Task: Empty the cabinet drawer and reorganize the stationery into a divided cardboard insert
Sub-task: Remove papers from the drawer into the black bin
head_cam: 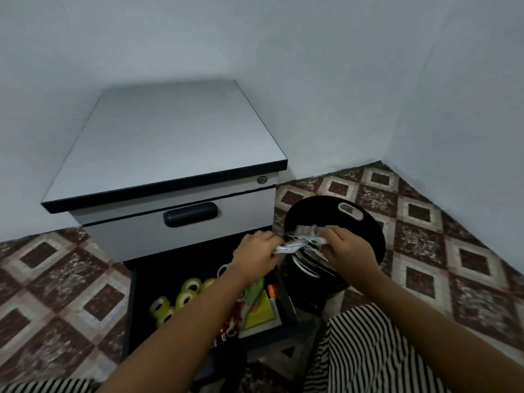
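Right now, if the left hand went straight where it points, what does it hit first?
Likely the right hand: left hand points right at it, both pinching one small packet bundle between them, over the black round board. Depth unclear.

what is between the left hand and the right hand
In the head view, a small white packet spans the gap; the left hand and the right hand each pinch one end.
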`<state>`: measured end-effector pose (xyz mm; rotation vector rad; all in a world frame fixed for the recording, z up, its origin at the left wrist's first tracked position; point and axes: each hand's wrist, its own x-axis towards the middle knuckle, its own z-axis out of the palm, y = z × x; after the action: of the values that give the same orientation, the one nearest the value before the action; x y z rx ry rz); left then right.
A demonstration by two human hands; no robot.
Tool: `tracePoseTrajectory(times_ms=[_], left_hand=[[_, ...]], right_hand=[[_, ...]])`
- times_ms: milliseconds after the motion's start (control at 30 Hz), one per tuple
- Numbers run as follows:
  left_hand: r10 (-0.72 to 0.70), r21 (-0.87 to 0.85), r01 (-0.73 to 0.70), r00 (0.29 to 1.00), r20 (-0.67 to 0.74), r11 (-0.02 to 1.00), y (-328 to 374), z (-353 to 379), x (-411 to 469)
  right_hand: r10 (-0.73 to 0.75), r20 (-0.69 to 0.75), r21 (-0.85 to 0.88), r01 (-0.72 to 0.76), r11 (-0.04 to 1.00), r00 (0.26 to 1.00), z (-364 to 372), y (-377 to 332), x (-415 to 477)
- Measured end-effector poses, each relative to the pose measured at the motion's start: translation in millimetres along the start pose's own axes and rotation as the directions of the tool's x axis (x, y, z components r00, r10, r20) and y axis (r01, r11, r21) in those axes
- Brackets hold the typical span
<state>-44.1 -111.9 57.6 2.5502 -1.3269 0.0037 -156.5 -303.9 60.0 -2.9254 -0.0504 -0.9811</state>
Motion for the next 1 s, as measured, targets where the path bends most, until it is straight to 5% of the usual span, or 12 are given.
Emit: tracePoseTrajectory(times_ms=[400,567,633,867,1000], left_hand=[[0.045,0.119,-0.049,0.998,0.034,0.992,31.9,44.1,80.5],[-0.101,0.085,0.082,0.962,0.254,0.993,37.3,60.8,111.3],[-0.11,0.067,0.093,0.943,0.315,0.993,35.8,65.9,112.7],[-0.026,-0.114,0.047,0.984,0.177,0.992,3.6,69.8,84.9],[-0.1,-0.269,0.126,0.989,0.11,0.955,-23.0,51.2,53.2]], right_hand=[[0.427,0.214,-0.142,-0.404,0.903,0.879,26.8,63.2,-14.0],[0.53,0.593,-0.176,-0.544,0.82,0.607,42.4,81.1,-13.6],[0.528,0.635,-0.157,-0.575,0.803,0.564,45.7,81.1,-15.3],[0.457,0.663,-0.106,-0.531,0.841,0.592,54.0,70.4,-12.0],[0.365,0.661,-0.033,-0.46,0.887,0.656,52.3,46.0,-1.2]])
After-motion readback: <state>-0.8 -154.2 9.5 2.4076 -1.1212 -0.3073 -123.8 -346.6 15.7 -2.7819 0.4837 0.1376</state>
